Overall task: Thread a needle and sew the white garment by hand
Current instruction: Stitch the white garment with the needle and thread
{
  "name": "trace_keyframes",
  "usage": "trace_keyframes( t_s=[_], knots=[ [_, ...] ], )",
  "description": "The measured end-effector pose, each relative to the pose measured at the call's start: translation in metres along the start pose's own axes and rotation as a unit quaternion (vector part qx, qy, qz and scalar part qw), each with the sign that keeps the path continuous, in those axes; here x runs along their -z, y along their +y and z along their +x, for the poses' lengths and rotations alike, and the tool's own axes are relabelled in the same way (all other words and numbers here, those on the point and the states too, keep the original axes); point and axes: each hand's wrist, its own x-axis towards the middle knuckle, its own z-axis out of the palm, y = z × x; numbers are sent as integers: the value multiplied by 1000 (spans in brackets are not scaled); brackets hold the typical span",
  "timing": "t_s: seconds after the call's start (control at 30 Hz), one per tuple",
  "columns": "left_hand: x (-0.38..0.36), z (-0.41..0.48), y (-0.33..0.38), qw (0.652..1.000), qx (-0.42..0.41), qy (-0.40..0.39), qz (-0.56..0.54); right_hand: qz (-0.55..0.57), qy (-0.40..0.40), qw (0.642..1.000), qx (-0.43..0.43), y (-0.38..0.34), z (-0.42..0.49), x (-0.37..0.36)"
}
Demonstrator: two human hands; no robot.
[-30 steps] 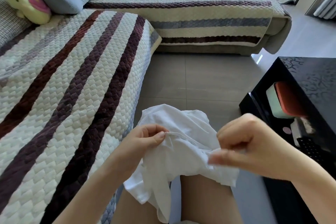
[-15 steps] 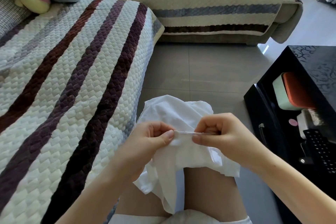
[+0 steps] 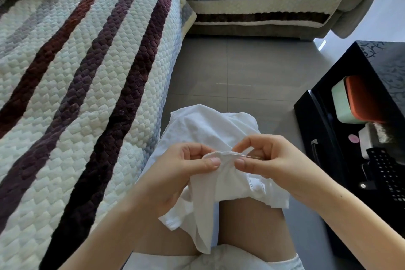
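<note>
Right hand (image 3: pixel 269 160) has closed in on left hand (image 3: pixel 182 169), thumbs nearly meeting. Striped sofa (image 3: pixel 87 72) is left of white garment (image 3: pixel 203 125) and black table (image 3: pixel 383 68) is right of it. Garment drapes over knees. Left hand pinches its folded edge; right hand pinches the edge and, apparently, a needle (image 3: pixel 249 156).

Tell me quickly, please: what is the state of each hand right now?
Left hand: closed, pinching a fold of the white garment.
Right hand: closed, pinching the needle at the garment's folded edge.
</note>
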Motion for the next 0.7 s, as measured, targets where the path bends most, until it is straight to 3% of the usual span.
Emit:
trace_keyframes(
  t_s=[0.23, 0.4, 0.6, 0.7],
  knots=[
    [-1, 1, 3, 999, -10, -1, -32, -48, 8, 995, 82, -2, -2, 5],
    [-2, 0, 5, 1000, -10, 4, -20, -148, 31, 981, 123, 0, -2, 5],
    [-7, -2, 6, 999, -25, 32, -1, -361, 99, 907, 193, 1, -5, 8],
    [-7, -2, 6, 999, -38, 31, 15, -362, 114, 897, 228, -6, -7, 16]
  ],
)
